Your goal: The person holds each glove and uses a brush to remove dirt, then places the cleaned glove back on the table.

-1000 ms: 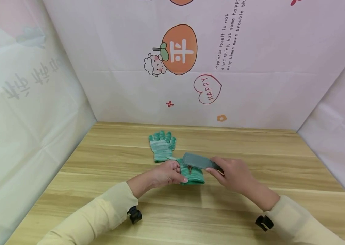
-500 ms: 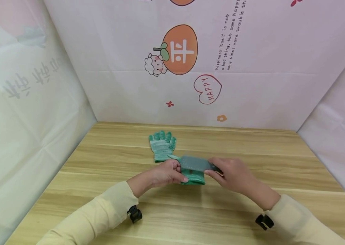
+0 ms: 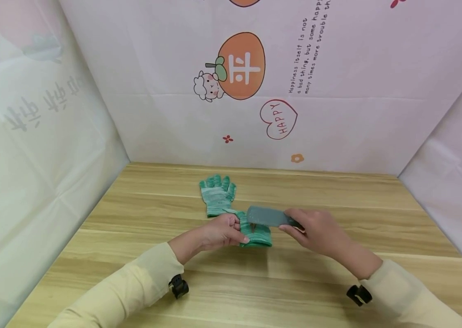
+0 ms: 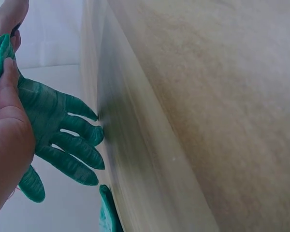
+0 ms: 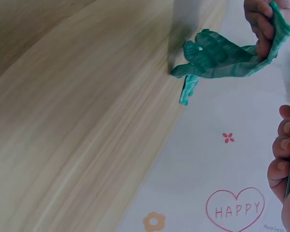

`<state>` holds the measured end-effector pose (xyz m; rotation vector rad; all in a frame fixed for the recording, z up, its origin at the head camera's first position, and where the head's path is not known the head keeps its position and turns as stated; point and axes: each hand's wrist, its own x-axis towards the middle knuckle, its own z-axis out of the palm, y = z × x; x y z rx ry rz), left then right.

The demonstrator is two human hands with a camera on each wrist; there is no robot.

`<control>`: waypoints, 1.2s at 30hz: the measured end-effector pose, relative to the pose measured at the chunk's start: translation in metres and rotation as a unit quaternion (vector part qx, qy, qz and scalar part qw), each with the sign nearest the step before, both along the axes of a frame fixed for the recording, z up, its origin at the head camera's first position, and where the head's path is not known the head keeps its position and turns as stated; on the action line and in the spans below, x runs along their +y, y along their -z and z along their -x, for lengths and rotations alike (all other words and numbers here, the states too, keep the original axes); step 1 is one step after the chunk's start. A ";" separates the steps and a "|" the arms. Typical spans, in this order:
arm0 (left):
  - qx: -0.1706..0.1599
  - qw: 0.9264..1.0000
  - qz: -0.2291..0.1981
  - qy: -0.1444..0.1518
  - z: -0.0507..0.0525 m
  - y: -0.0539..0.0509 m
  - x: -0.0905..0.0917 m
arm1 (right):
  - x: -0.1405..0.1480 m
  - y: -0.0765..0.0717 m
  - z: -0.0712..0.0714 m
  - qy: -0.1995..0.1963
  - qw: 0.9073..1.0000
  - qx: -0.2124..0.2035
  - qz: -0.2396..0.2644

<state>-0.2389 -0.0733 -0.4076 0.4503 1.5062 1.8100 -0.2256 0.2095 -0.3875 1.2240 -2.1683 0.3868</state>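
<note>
Left hand (image 3: 223, 231) pinches a green knit glove (image 3: 260, 237) by the cuff, mid-bench, thumb on the near side. Right hand (image 3: 317, 230) has its fingers curled round the dark handle of a flat grey tool (image 3: 267, 216), which points left, over the glove in the head view. Can't tell from there if tool and cloth touch. Brown mark (image 3: 253, 228) on the glove, just under the tool's near edge.

Head view only gives the cuff end; the rest sits behind hand and tool. Left wrist view fills that in: glove fingers (image 4: 70, 166) spread and pointing down at the bench (image 3: 358, 205). Contact with the wood unclear. It also gets the left thumb lying along the bunched cuff; the tool itself barely reads there.

Right wrist view adds the left hand's curled fingers against the cloth, plus the tool edge-on as a thin dark strip at the frame's edge. Its broad grey face only reads in the head view.

Second glove (image 3: 217, 193) lies flat, far and left of the held one, finger end to the far side. Head view has it whole; both wrist views catch just a sliver.

Far side: white backdrop (image 3: 358, 114) with a HAPPY heart (image 3: 279, 119). Pale sleeves (image 3: 132, 282), black wrist straps (image 3: 179, 287).
</note>
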 end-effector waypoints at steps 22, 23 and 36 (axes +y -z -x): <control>0.007 1.000 0.025 0.012 0.000 -0.001 -0.001 | 0.008 0.004 0.002 -0.027 0.999 0.017 -0.033; 0.006 1.000 0.024 0.012 0.000 -0.001 -0.001 | 0.009 0.004 0.002 -0.025 0.999 0.021 -0.033; -0.003 1.000 -0.005 0.010 0.002 -0.001 -0.002 | 0.013 0.002 0.003 -0.029 0.999 0.026 -0.019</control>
